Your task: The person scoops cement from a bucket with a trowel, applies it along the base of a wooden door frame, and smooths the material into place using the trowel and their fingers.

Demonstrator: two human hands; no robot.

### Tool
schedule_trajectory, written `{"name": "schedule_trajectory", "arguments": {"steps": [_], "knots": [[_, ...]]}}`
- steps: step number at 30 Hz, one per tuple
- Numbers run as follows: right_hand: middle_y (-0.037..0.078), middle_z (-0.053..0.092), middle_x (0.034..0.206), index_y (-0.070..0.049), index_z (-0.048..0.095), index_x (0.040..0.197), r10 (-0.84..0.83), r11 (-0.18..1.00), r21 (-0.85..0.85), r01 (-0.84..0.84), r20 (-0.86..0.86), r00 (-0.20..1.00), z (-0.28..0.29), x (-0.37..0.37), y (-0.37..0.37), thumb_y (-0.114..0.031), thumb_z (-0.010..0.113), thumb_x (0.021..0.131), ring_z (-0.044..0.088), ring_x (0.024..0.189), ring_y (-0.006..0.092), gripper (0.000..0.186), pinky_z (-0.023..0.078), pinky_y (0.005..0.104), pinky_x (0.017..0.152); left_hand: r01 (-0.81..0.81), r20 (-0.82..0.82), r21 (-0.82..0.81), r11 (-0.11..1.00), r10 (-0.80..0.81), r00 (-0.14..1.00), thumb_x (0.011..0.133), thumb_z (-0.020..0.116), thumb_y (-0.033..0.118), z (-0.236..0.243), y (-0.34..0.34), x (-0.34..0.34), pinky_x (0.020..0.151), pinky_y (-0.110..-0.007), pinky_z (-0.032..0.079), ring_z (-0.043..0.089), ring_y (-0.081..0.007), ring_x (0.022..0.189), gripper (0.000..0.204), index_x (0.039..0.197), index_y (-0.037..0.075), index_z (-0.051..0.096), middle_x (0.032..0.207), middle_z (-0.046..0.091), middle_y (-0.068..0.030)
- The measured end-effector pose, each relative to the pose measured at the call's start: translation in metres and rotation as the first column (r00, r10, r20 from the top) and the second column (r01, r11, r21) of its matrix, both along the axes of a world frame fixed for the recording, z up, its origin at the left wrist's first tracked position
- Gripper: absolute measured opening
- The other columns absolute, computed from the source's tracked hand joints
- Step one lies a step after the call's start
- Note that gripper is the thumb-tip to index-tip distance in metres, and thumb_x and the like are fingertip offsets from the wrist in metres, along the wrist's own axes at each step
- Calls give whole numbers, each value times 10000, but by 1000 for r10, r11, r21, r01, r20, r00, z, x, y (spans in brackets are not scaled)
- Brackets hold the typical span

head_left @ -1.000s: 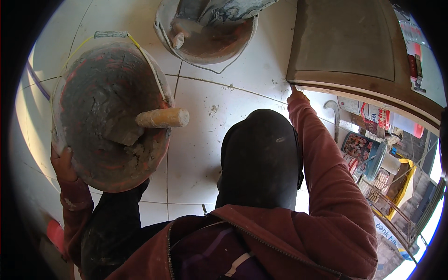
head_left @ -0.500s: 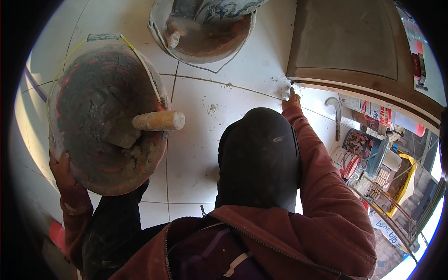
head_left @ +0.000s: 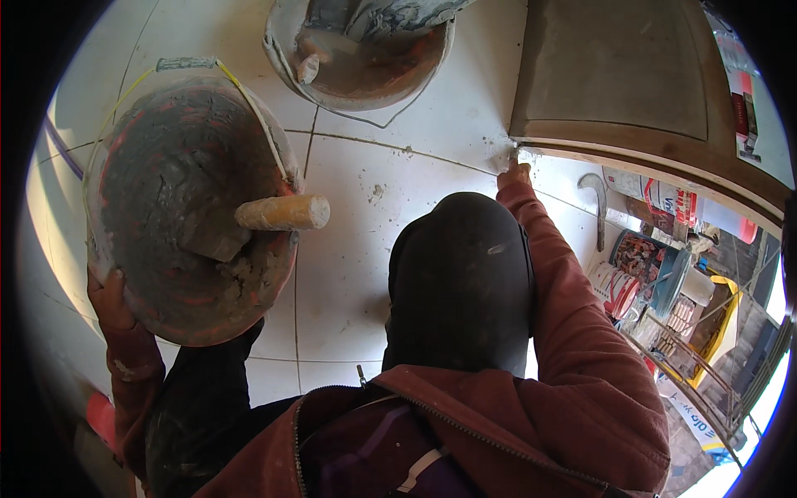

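My left hand [head_left: 110, 300] grips the lower left side of a bucket [head_left: 286, 249] of dark grey mortar. Stuck in that mortar, a trowel [head_left: 282, 213] leans with its pale wooden handle over the right rim; grey mix covers its blade. Far to the right, beyond my knee, my right hand [head_left: 515, 173] reaches to the bottom corner of a wooden-framed panel [head_left: 614, 70]. Its fingers are closed by a small whitish patch at that corner; what they hold, if anything, is too small to make out.
A second bucket [head_left: 357, 101] with a wire handle stands at the far middle, holding mortar-smeared things. A curved sickle-like tool [head_left: 596, 207] lies right of my right arm. Past it stand paint tubs [head_left: 616, 286] and a blue bucket [head_left: 664, 278]. Mortar crumbs dot the white tiles [head_left: 349, 274].
My right hand has shifted slightly left at the panel's corner, its fingers drawn in a little. My left hand and the bucket stay nearly in place.
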State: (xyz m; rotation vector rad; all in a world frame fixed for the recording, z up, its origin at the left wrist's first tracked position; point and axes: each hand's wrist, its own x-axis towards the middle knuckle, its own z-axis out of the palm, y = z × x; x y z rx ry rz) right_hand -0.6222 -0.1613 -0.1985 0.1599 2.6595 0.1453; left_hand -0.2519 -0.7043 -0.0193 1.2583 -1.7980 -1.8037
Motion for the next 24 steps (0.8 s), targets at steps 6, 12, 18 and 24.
{"name": "schedule_trajectory", "arguments": {"steps": [6, 12, 18, 24], "knots": [[128, 377, 1218, -285, 223, 1353, 53, 955, 288, -72, 75, 996, 23, 0, -14, -128, 391, 832, 451, 1108, 307, 569, 399, 446, 879, 2, -23, 20, 1000, -2, 1000, 703, 457, 99, 4, 2, -2, 880, -340, 386, 505, -242, 980, 532, 1211, -37, 381, 1103, 499, -151], [110, 388, 1216, -295, 211, 1357, 158, 888, 425, -179, 84, 984, 22, -6, -15, -162, 359, 873, 428, 1127, 271, 523, 354, 422, 900, 1, -39, 23, 1000, 0, 999, 707, 455, 103, 5, 3, -3, 882, -343, 385, 503, -243, 986, 533, 1216, -34, 376, 1108, 496, -153], [109, 400, 1211, -290, 181, 1361, 264, 857, 422, -297, 137, 955, 21, 2, -22, -182, 325, 888, 449, 1083, 268, 506, 351, 424, 902, 33, 9, -13, 999, -33, 999, 701, 452, 110, 6, -1, 1, 876, -341, 386, 502, -242, 979, 544, 1219, -36, 373, 1103, 495, -151], [177, 373, 1276, -162, 214, 1360, -106, 982, 166, 92, 81, 991, 3, 0, -10, -141, 415, 822, 461, 1101, 349, 575, 392, 456, 876, 17, 8, -7, 1000, -17, 1000, 686, 465, 119, 2, 1, -3, 884, -339, 379, 500, -241, 979, 565, 1222, -34, 372, 1105, 493, -143]]}}
